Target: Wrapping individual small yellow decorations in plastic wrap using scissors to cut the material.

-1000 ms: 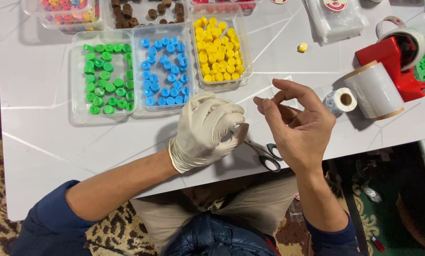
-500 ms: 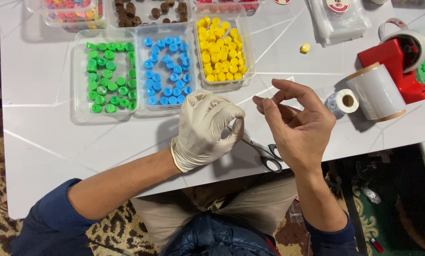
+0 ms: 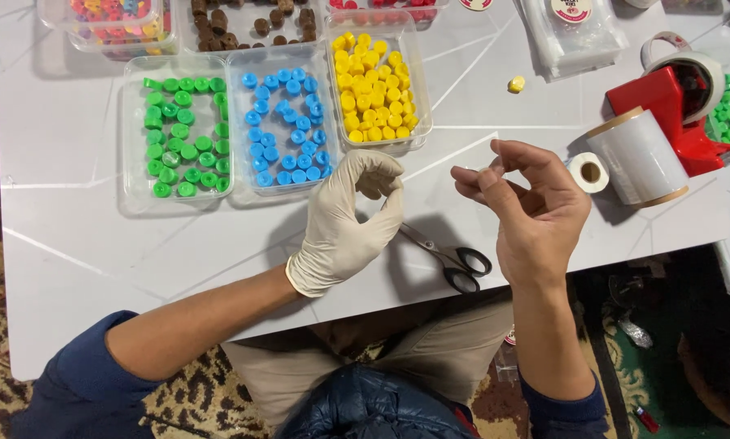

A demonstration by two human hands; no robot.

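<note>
My left hand [image 3: 344,223] wears a cream latex glove and hovers over the white table [image 3: 80,244]. Its thumb and forefinger are pinched into a ring, and I see nothing in them. My bare right hand [image 3: 540,215] is raised to the right of it, with its fingertips pinched on a small pale piece [image 3: 486,170] that is too small to identify. Black-handled scissors [image 3: 453,258] lie flat on the table between and just below the two hands. Neither hand touches them.
Clear trays hold green caps [image 3: 184,134], blue caps [image 3: 287,122] and yellow caps [image 3: 377,85], with more trays behind. On the right are a red tape dispenser [image 3: 666,102], a clear film roll [image 3: 640,156], a small white roll [image 3: 588,172], a loose yellow cap [image 3: 516,84] and plastic bags [image 3: 576,32].
The hands were close together, fingertips almost meeting above the scissors. They have drawn apart, the right hand shifting right. The scissors have not moved.
</note>
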